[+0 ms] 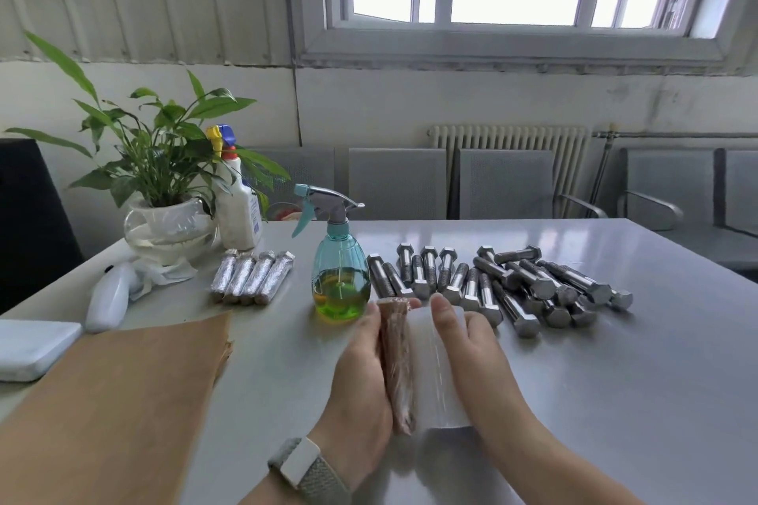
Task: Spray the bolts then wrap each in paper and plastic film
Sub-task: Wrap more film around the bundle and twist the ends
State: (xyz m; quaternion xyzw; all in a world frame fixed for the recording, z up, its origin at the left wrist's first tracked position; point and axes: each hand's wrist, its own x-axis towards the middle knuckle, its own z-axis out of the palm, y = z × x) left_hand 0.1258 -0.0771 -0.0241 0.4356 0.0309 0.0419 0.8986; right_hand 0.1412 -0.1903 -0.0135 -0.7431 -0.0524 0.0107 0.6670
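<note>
On the table (pixel 574 402), the left hand (pixel 361 373) held the paper-wrapped bolt (pixel 396 365) against the plastic film roll (pixel 432 373), which the right hand (pixel 476 357) gripped. Pulling the film tight while rolling would likely wrap it best.

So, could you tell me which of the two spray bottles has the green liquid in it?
The teal see-through spray bottle standing just beyond the left hand. The white spray bottle beside the plant is opaque, with a yellow and blue nozzle.
</note>
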